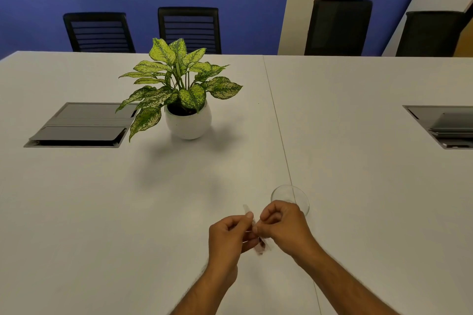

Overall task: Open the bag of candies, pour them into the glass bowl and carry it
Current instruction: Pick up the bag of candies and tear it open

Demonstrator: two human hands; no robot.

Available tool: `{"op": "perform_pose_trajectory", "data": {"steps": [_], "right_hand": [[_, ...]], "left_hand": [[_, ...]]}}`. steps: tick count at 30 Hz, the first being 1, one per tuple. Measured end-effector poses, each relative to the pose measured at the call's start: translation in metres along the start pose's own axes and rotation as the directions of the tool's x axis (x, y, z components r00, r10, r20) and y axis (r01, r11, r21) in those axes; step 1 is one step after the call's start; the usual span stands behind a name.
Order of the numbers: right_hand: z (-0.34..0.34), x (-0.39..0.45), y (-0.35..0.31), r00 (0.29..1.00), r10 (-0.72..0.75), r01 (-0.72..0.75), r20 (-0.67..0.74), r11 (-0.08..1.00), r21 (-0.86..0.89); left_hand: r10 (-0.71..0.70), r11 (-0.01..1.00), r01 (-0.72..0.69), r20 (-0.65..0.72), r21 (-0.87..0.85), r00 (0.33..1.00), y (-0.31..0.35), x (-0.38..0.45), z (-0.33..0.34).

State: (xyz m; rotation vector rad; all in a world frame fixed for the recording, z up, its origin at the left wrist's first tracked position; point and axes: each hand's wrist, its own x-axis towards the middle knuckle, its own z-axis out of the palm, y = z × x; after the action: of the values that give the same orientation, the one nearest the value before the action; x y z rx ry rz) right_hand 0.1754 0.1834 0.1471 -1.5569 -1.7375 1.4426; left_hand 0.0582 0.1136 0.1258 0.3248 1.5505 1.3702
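Note:
A small clear bag of candies (pixel 260 247) hangs between my two hands above the white table (pixel 128 199); reddish-brown candies show at its lower end. My left hand (pixel 230 235) pinches the bag's top edge from the left. My right hand (pixel 282 225) pinches the same top edge from the right, fingers curled. The empty glass bowl (pixel 290 195) stands on the table just beyond my right hand, partly hidden by it.
A potted plant (pixel 188 120) in a white pot stands mid-table. Cable boxes are set into the tabletop at the left (pixel 79 125) and right (pixel 445 126). Black chairs (pixel 189 29) line the far edge. A seam (pixel 279 123) splits the table.

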Motion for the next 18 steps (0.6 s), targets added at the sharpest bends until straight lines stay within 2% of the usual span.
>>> {"op": "perform_pose_trajectory", "data": {"steps": [8, 18], "right_hand": [[-0.0016, 0.0024, 0.0028, 0.999, 0.031, -0.032, 0.015, 0.999, 0.041], [-0.0045, 0.0014, 0.001, 0.994, 0.027, -0.045, 0.106, 0.985, 0.169]], "left_hand": [[-0.025, 0.999, 0.026, 0.026, -0.032, 0.999, -0.0015, -0.0018, 0.0001], [-0.026, 0.999, 0.027, 0.023, -0.03, 0.999, 0.001, -0.0021, -0.0003]]}}
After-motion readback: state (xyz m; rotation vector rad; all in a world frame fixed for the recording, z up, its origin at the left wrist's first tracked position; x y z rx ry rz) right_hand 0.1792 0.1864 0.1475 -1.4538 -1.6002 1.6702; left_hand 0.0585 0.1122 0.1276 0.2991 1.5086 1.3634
